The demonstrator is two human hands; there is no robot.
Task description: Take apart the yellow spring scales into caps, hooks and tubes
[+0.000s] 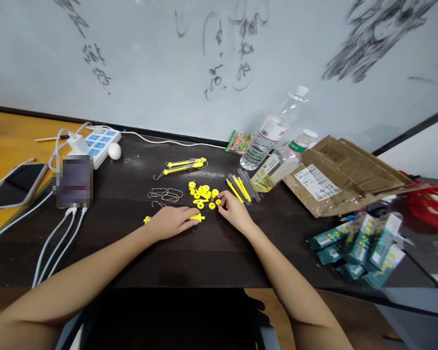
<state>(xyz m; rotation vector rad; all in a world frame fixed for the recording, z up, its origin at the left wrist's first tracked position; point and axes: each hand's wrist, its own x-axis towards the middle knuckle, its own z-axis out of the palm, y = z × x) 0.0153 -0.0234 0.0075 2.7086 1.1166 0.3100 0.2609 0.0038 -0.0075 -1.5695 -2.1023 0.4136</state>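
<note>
My left hand (173,222) lies closed over a yellow spring scale tube (196,218) flat on the dark table; its middle is hidden under my fingers. With curled thumb and fingertips, my right hand (235,211) touches a small yellow ring (218,201) at the edge of a pile of yellow plastic parts (203,190). Bent wire hooks (168,195) lie loose just beyond my left hand. Farther back are two spring scales (184,167) with hooks. Clear tubes with yellow rods (241,187) rest beyond my right hand.
Two plastic bottles, one clear (266,138) and one with yellow liquid (282,165), stand behind on the right. Beside them are a snack packet (238,141), a cardboard package (350,170) and green boxes (361,243). A power strip (104,143), cables and phone (18,184) occupy the left.
</note>
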